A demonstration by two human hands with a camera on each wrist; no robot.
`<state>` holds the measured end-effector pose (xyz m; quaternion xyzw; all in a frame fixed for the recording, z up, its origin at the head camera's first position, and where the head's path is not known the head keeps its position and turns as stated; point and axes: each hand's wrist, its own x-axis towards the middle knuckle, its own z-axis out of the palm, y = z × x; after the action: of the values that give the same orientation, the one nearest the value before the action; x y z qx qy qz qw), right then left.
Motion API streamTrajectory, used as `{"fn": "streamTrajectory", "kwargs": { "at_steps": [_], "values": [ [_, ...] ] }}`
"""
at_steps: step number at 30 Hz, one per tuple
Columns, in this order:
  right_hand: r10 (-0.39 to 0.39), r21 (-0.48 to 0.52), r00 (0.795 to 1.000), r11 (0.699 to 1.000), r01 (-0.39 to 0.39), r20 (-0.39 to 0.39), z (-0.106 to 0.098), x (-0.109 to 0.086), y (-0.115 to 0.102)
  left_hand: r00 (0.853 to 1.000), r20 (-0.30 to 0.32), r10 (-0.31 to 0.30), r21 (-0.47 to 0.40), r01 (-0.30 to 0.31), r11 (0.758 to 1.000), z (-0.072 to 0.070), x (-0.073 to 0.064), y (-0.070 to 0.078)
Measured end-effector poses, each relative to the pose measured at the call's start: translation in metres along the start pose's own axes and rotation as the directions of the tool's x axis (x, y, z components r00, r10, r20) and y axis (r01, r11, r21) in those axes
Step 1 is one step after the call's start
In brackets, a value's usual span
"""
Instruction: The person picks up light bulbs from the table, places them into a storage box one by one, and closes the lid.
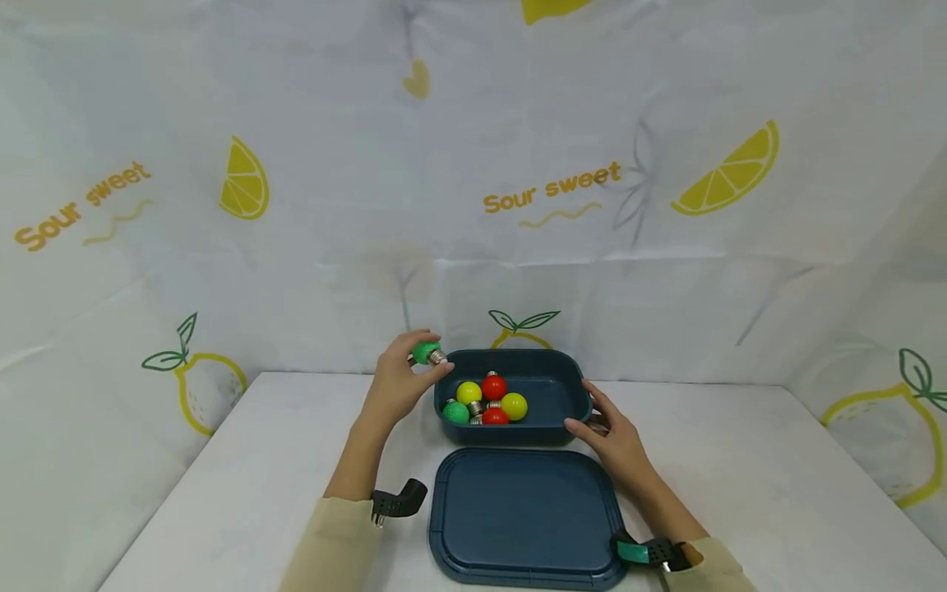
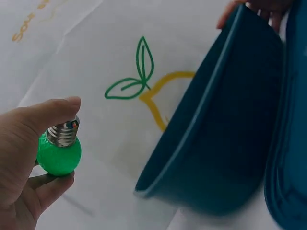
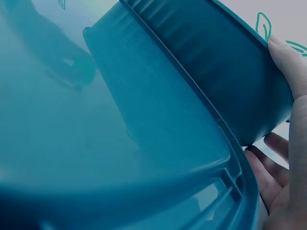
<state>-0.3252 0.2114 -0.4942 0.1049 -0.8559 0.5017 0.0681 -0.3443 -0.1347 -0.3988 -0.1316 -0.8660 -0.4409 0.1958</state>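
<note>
Between thumb and fingers, my left hand (image 1: 403,376) pinches a small green light bulb (image 2: 59,153) with a silver screw base, raised beside the left rim of a dark blue box (image 1: 551,436). Inside the box, mostly toward its left side, lie several small bulbs: yellow (image 1: 514,406), red (image 1: 494,386) and green (image 1: 455,413). My right hand (image 1: 614,436) holds the box at its right end, thumb on the near side and fingers round the corner. The right wrist view shows the thumb against the box wall and other fingers lower down.
A dark blue lid (image 1: 525,518) lies flat on the white table (image 1: 740,469), just in front of the box. Behind the table hangs a white cloth (image 1: 355,181) printed with lemons and lettering. Both wrists wear black straps (image 1: 399,500).
</note>
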Motion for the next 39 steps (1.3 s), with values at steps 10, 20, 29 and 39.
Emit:
{"fn": "streamTrajectory", "kwargs": {
  "at_steps": [10, 20, 29, 39],
  "values": [
    [-0.009, -0.022, 1.0, 1.0, 0.009, -0.01, -0.001, -0.002, 0.001, 0.999, -0.012, -0.039, -0.122, 0.037, 0.992, 0.028, 0.0, -0.003],
    [-0.012, -0.032, 1.0, 0.999, 0.012, -0.011, -0.003, -0.002, 0.0, 0.999, -0.034, -0.039, -0.104, 0.035, 0.994, 0.043, 0.004, -0.008],
    [-0.013, -0.017, 1.0, 1.0, 0.013, -0.005, 0.0, -0.001, 0.002, 1.0, 0.02, -0.008, 0.033, 0.007, 0.999, 0.068, 0.001, -0.014],
    [-0.016, -0.016, 1.0, 1.0, 0.016, -0.015, 0.0, 0.0, 0.002, 0.99, 0.098, -0.102, -0.029, 0.105, 0.994, 0.074, -0.001, -0.018]
  ]
}}
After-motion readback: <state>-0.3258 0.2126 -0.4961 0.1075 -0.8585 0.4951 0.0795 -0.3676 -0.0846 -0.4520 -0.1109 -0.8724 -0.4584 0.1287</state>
